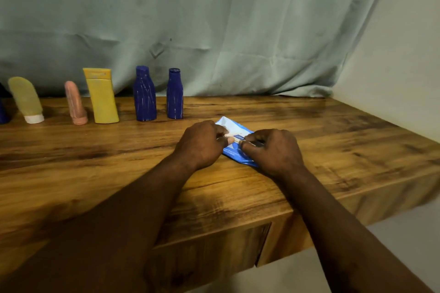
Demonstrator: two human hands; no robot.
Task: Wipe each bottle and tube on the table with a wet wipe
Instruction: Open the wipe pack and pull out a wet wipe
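A blue and white wet wipe pack (232, 127) lies flat on the wooden table (309, 131). My left hand (201, 144) and my right hand (272, 151) both rest on it with curled fingers, pinching at its middle. Along the back stand two dark blue bottles (144, 94) (175, 94), a yellow tube (101, 96), a pink tube (75, 103) and a pale green tube (26, 100) with a white cap. Another dark blue bottle (2, 112) is cut off at the left edge.
A pale green cloth (214, 19) hangs behind the table. A white wall (404, 66) closes the right side. The table's front edge with a drawer face (214, 245) runs below my forearms.
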